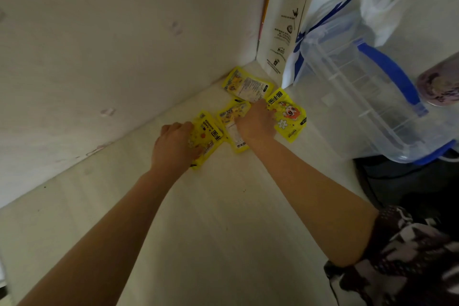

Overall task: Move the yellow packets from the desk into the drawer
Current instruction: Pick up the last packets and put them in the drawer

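Both bare forearms reach away from me across the pale worktop [223, 231]. I see the left hand [173, 146], its grip curled around the edge of one yellow packet [207, 138]. Right hand [257, 122] presses down on a second packet [234, 129], fingers bent over it. Two more packets lie just beyond, one beside it [288, 114], one in the wall corner [247, 84]. A clear plastic bin [360, 87] stands near.

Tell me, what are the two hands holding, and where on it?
The left hand grips the leftmost yellow packet at its left edge. The right hand rests on the middle packet; whether it grips it cannot be told.
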`<state>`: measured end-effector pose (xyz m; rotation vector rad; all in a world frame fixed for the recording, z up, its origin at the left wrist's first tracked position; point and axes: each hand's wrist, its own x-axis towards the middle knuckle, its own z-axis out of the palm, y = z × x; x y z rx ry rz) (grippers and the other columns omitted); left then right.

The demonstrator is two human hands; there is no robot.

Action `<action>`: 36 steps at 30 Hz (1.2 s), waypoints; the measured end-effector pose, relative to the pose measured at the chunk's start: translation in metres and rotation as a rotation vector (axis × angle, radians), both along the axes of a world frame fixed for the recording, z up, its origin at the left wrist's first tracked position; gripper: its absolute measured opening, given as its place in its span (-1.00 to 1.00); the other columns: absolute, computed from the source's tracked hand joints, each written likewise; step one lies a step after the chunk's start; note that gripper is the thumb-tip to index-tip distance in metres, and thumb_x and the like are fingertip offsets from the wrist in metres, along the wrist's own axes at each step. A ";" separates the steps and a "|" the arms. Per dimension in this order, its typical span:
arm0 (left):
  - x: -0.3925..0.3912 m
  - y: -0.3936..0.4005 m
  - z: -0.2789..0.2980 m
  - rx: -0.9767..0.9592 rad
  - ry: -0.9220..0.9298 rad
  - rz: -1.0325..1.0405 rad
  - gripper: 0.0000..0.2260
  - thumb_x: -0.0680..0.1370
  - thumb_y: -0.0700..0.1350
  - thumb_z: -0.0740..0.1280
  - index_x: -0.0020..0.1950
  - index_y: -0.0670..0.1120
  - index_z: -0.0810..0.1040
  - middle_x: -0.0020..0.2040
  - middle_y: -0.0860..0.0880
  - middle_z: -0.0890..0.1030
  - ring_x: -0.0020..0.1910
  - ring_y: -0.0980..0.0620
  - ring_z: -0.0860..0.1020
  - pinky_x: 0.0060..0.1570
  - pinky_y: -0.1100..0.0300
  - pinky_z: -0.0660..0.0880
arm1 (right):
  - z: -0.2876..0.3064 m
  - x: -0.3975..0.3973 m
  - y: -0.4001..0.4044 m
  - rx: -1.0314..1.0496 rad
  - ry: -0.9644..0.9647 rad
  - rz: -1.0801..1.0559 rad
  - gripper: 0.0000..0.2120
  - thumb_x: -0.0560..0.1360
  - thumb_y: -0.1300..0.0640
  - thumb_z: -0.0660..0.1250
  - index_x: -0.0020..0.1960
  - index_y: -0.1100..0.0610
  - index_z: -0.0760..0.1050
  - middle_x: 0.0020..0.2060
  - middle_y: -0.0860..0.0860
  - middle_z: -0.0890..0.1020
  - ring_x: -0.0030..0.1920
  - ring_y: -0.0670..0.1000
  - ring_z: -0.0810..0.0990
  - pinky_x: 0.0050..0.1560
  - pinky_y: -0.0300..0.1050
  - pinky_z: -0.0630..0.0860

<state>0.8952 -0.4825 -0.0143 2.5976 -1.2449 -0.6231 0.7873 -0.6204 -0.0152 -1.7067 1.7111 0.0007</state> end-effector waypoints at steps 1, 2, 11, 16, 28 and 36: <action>-0.004 0.003 0.001 -0.012 -0.012 0.003 -0.55 0.42 -0.01 0.45 0.23 -0.14 0.46 0.13 -0.17 0.50 0.18 -0.21 0.39 0.07 -0.05 0.41 | 0.000 0.001 0.003 -0.030 0.016 0.018 -0.50 0.50 0.10 0.34 0.35 0.16 0.22 0.27 0.24 0.38 0.25 0.25 0.42 0.15 0.11 0.44; -0.007 0.007 0.002 -0.030 -0.018 0.015 -0.57 0.42 -0.02 0.45 0.22 -0.15 0.47 0.12 -0.17 0.49 0.16 -0.21 0.40 0.04 -0.05 0.42 | 0.000 0.001 0.006 -0.055 0.020 0.036 -0.54 0.50 0.12 0.33 0.33 0.16 0.24 0.25 0.24 0.39 0.20 0.25 0.46 0.11 0.10 0.46; -0.029 0.031 0.004 -0.195 -0.032 0.101 -0.66 0.46 -0.08 0.44 0.17 -0.16 0.47 0.17 -0.10 0.42 -0.08 -0.25 0.56 -0.19 0.05 0.40 | 0.007 -0.029 0.024 -0.033 -0.082 0.051 -0.59 0.51 0.24 0.29 0.29 0.17 0.24 0.15 0.19 0.45 0.04 0.24 0.55 -0.14 -0.02 0.39; -0.027 0.031 0.008 -0.309 0.098 0.106 -0.59 0.41 -0.16 0.48 0.20 -0.07 0.45 0.10 -0.08 0.45 -0.02 -0.17 0.54 -0.10 0.12 0.44 | 0.012 -0.070 0.030 -0.104 -0.173 0.090 -0.79 0.47 0.16 0.36 -0.04 0.07 0.31 -0.20 -0.01 0.50 -0.17 0.13 0.51 -0.22 -0.04 0.39; -0.018 -0.040 0.022 -0.354 0.304 0.102 -0.65 0.41 -0.16 0.44 0.15 0.02 0.44 -0.17 -0.10 0.62 -0.24 -0.10 0.59 -0.25 0.15 0.52 | 0.036 -0.128 -0.019 -0.174 -0.287 0.095 -0.79 0.49 0.07 0.38 0.06 0.05 0.41 -0.09 -0.01 0.54 -0.09 0.05 0.55 -0.17 -0.12 0.40; -0.009 -0.091 0.025 -0.409 0.251 0.012 -0.61 0.38 -0.18 0.47 0.16 -0.10 0.45 -0.15 -0.13 0.60 -0.21 -0.12 0.54 -0.23 0.19 0.41 | 0.033 -0.127 -0.039 -0.190 -0.265 0.125 -0.79 0.55 0.03 0.30 0.10 0.10 0.39 -0.04 0.11 0.56 -0.10 0.07 0.55 -0.14 -0.01 0.53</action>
